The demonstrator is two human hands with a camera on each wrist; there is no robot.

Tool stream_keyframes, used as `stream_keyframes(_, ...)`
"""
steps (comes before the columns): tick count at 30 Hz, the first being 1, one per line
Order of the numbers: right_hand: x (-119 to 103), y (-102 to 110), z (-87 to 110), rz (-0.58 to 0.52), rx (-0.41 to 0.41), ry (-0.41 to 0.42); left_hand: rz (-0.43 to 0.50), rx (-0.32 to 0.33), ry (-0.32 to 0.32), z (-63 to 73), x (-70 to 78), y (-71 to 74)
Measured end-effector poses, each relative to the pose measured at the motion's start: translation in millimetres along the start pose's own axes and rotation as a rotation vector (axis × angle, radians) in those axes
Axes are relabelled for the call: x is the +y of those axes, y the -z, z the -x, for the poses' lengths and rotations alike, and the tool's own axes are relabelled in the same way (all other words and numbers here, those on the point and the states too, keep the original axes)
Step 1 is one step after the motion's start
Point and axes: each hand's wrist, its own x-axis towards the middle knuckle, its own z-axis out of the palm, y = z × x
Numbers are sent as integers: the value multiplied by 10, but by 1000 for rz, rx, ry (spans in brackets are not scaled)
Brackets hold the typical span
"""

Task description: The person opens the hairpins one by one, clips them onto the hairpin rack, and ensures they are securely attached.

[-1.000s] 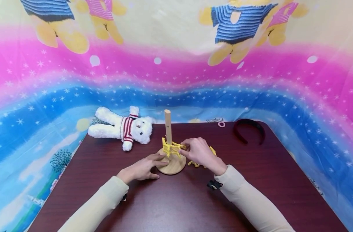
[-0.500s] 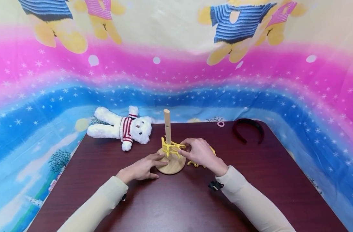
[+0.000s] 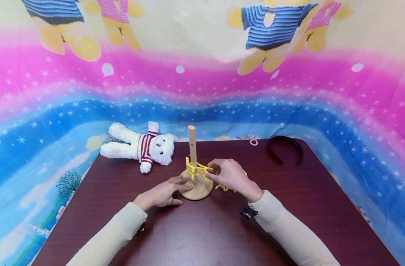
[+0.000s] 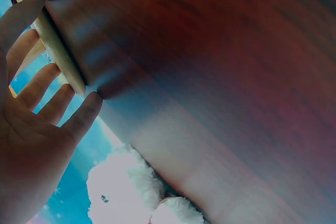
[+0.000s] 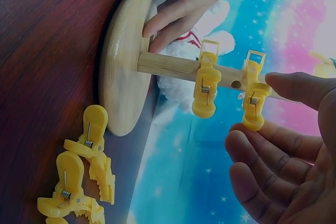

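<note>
A round wooden base [image 3: 202,192] with an upright wooden post [image 3: 192,144] stands mid-table. Two yellow spring clips are clamped on the post; in the right wrist view the lower clip [image 5: 205,90] sits nearer the base than the upper clip [image 5: 254,95]. My right hand [image 3: 229,174] has thumb and forefinger at the handles of the upper clip, pinching it lightly. With fingers fairly straight and spread, my left hand [image 3: 162,193] rests on the left side of the base. Loose yellow clips [image 5: 68,187] lie on the table beside the base, partly hidden by my right hand in the head view.
A white teddy bear [image 3: 144,146] in a striped sweater lies at the back left of the dark table [image 3: 195,236]. Toward the back right are a pale pink ring [image 3: 253,142] and a dark red headband [image 3: 287,147]. A printed curtain [image 3: 202,92] surrounds the table.
The right thumb and forefinger part very slightly around the clip. The left hand, base and post stay as they were; the head view shifts a little.
</note>
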Motion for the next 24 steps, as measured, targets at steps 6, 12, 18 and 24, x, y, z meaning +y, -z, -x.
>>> stream_keyframes(6, 1, -13, 2, -10, -16, -6, -4, -7, 14, -1, -9, -15)
stream_keyframes(12, 4, -37, -6, 1, -24, 19, 4, -10, 19, 0, -8, -15)
stream_keyframes(18, 2, -42, -5, 19, -17, 17, 7, -11, 23, -2, -5, -16)
stream_keyframes(24, -9, -39, -3, 13, 12, 38, -1, -12, 22, 0, -5, -12)
